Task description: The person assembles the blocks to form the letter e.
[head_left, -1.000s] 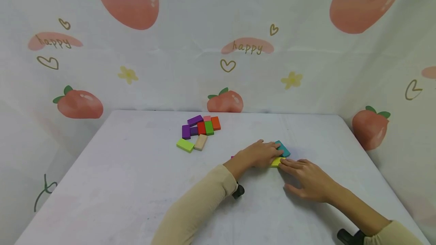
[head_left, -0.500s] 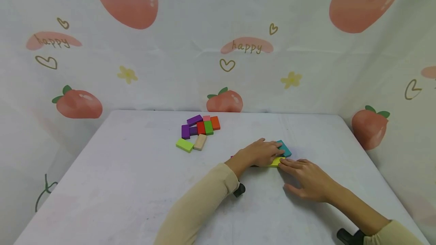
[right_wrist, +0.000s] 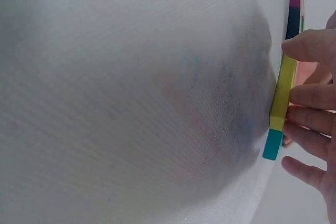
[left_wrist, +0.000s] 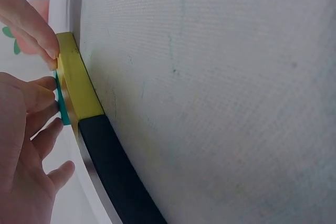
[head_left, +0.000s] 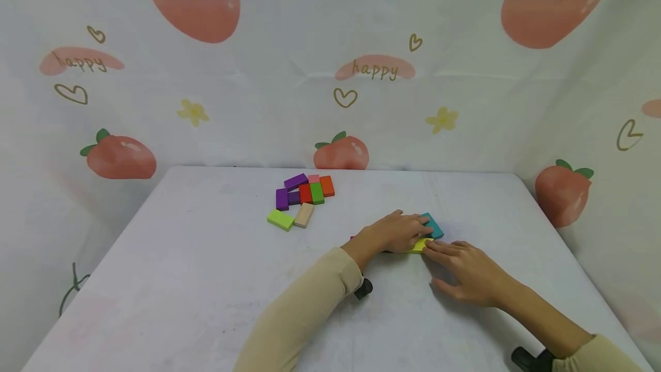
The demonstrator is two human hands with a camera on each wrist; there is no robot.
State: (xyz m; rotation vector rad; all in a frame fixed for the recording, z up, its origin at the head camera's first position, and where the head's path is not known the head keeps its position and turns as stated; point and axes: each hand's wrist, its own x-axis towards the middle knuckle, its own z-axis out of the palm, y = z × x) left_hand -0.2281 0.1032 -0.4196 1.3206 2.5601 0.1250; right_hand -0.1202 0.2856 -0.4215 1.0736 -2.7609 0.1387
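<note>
My left hand [head_left: 397, 233] reaches over a row of small flat blocks, its fingers lying on a teal block [head_left: 435, 228]. The teal block lies behind the right end of a yellow block [head_left: 421, 245]. My right hand [head_left: 467, 274] touches that right end with its fingertips, fingers extended. In the left wrist view, a dark block [left_wrist: 121, 169] stands end to end with the yellow one. A magenta block [right_wrist: 295, 0] continues the row at the far end in the right wrist view. My left hand hides much of the row in the head view.
Farther back on the white table [head_left: 181, 268] lies a loose cluster of blocks, including a red block [head_left: 305, 193], a green block [head_left: 317, 193], a lime block [head_left: 280, 220] and a plain wooden block [head_left: 304, 215]. A printed cloth backdrop [head_left: 268, 102] stands behind the table.
The teal block has shifted slightly right along the yellow block, with my left hand's fingers on it. My right hand has stayed in place.
</note>
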